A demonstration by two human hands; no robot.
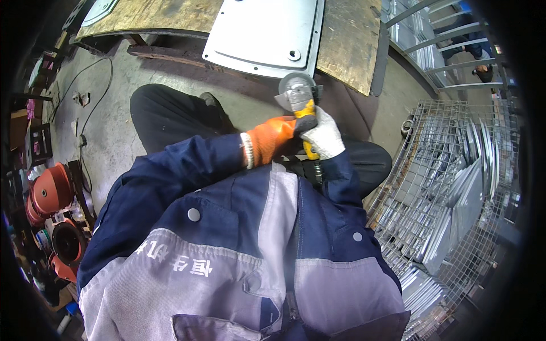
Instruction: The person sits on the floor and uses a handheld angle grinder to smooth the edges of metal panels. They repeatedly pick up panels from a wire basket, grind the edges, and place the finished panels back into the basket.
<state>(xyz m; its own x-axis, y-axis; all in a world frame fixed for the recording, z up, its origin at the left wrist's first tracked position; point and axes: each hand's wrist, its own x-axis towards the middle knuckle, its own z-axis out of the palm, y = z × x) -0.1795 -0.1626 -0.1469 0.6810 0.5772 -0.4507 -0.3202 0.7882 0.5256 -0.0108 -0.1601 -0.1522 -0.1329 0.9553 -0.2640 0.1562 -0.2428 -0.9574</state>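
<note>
Both hands are on a yellow and grey angle grinder [301, 103], which points away from me over my knees. My left hand [272, 138], in an orange glove, is closed on a black part at the grinder's side, probably its side handle. Around the yellow body wraps my right hand [325, 135] in a white glove. The round disc [297, 85] sits right at the near edge of a light grey metal panel [259, 40]; I cannot tell whether they touch. Raised ridges and small holes mark the panel, which lies flat on a wooden table.
The worn wooden table [350, 48] spans the front. On my right stands a wire mesh cage [392, 210] with stacked metal plates [455, 221]. Metal rails [443, 42] rise at the far right. A dark cable [108, 85] crosses the floor; reddish-orange round housings [52, 190] sit at left.
</note>
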